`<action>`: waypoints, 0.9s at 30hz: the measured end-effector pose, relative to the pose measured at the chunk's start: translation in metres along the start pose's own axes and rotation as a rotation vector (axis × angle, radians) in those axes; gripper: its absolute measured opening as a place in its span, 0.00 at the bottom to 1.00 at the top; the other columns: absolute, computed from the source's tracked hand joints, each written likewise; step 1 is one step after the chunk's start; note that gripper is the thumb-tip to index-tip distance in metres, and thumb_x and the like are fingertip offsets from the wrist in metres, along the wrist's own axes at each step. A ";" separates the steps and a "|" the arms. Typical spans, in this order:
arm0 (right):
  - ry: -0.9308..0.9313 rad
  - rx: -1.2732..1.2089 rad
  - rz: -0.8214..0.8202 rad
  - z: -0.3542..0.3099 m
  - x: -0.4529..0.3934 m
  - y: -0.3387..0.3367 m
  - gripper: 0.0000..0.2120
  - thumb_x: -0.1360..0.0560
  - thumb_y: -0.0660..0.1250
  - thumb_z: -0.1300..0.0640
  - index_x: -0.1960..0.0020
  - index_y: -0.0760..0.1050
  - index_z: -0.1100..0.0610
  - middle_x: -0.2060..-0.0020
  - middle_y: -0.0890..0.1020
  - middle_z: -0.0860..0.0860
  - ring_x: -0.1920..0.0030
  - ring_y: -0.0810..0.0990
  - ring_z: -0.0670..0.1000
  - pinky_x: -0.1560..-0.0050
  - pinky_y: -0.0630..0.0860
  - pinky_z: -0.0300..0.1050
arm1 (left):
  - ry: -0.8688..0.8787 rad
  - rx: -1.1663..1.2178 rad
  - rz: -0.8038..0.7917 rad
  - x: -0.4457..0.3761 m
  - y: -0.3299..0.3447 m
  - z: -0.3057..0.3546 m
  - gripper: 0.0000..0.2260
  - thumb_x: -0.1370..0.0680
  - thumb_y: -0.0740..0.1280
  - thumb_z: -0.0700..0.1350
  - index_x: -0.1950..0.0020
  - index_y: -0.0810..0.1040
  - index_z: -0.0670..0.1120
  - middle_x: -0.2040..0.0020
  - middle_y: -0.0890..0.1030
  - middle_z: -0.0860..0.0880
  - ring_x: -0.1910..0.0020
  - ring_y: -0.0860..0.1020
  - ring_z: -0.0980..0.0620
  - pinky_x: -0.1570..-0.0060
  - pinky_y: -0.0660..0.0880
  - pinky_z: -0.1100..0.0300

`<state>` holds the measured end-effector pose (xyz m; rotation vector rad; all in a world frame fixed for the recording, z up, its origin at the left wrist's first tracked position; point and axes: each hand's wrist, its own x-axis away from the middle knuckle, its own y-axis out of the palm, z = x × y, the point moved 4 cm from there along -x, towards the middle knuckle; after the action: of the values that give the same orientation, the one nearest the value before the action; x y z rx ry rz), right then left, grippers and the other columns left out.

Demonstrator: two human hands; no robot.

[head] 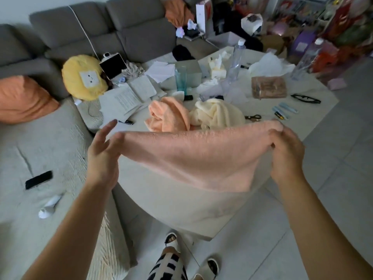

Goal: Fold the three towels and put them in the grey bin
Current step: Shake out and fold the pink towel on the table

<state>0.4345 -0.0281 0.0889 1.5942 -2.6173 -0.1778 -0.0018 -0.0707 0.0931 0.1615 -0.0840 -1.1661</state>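
Note:
I hold a pink towel (pixel 189 158) stretched out in the air above the near part of the white table (pixel 181 207). My left hand (pixel 104 152) pinches its left corner with the thumb, the other fingers straight. My right hand (pixel 286 152) grips the right corner. Behind it on the table lie a crumpled peach towel (pixel 169 114) and a crumpled cream towel (pixel 220 113), touching each other. A grey box (pixel 190 72) that may be the bin stands further back on the table.
The table holds papers (pixel 125 98), a teal tumbler (pixel 180 79), clear bottles (pixel 236 61), tissues, a brown pouch (pixel 269 87), glasses, scissors (pixel 253 117). A grey sofa (pixel 40 150) at left carries a phone (pixel 38 179), a yellow plush (pixel 82 77) and an orange cushion. Clutter fills the far right floor.

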 end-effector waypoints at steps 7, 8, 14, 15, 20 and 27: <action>-0.018 0.161 -0.080 -0.006 -0.019 0.007 0.05 0.28 0.68 0.60 0.57 0.82 0.60 0.65 0.77 0.51 0.61 0.72 0.49 0.59 0.68 0.45 | -0.012 -0.238 -0.050 -0.003 0.002 0.025 0.08 0.21 0.69 0.40 0.48 0.84 0.52 0.57 0.84 0.52 0.59 0.78 0.54 0.60 0.76 0.61; 0.008 0.222 -0.102 0.004 -0.018 0.004 0.07 0.26 0.67 0.62 0.56 0.80 0.66 0.65 0.75 0.53 0.61 0.71 0.50 0.59 0.67 0.45 | -0.080 -0.259 -0.039 0.001 0.000 0.011 0.09 0.22 0.70 0.38 0.48 0.84 0.52 0.58 0.85 0.51 0.59 0.79 0.53 0.60 0.77 0.62; 0.243 0.345 -0.053 0.050 -0.013 -0.024 0.06 0.25 0.66 0.63 0.60 0.76 0.60 0.62 0.76 0.55 0.61 0.72 0.51 0.59 0.69 0.45 | -0.294 -0.287 -0.121 0.026 -0.013 -0.044 0.21 0.26 0.70 0.29 0.39 0.82 0.50 0.57 0.80 0.45 0.52 0.79 0.46 0.38 0.74 0.53; 0.264 0.349 -0.061 0.052 -0.014 -0.026 0.05 0.25 0.65 0.62 0.59 0.77 0.61 0.62 0.76 0.55 0.60 0.73 0.52 0.57 0.69 0.46 | -0.310 -0.306 -0.129 0.026 -0.014 -0.046 0.20 0.26 0.70 0.30 0.40 0.83 0.51 0.54 0.83 0.44 0.50 0.81 0.46 0.37 0.74 0.53; 0.358 0.396 -0.155 0.078 0.000 -0.038 0.04 0.25 0.67 0.60 0.53 0.80 0.59 0.56 0.83 0.55 0.55 0.80 0.53 0.52 0.75 0.50 | -0.478 -0.287 -0.124 0.037 -0.015 -0.073 0.07 0.26 0.72 0.37 0.54 0.87 0.48 0.51 0.86 0.40 0.51 0.83 0.44 0.45 0.78 0.51; 0.577 0.639 -0.180 0.143 0.045 -0.067 0.08 0.25 0.63 0.69 0.50 0.80 0.68 0.64 0.80 0.57 0.66 0.76 0.53 0.68 0.68 0.42 | -0.726 -0.525 -0.032 0.084 -0.042 -0.160 0.15 0.24 0.72 0.37 0.37 0.78 0.42 0.47 0.83 0.38 0.50 0.83 0.37 0.47 0.80 0.45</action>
<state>0.4553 -0.0895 -0.0620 1.6831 -2.1630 1.0400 0.0172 -0.1509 -0.0730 -0.7319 -0.4083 -1.1935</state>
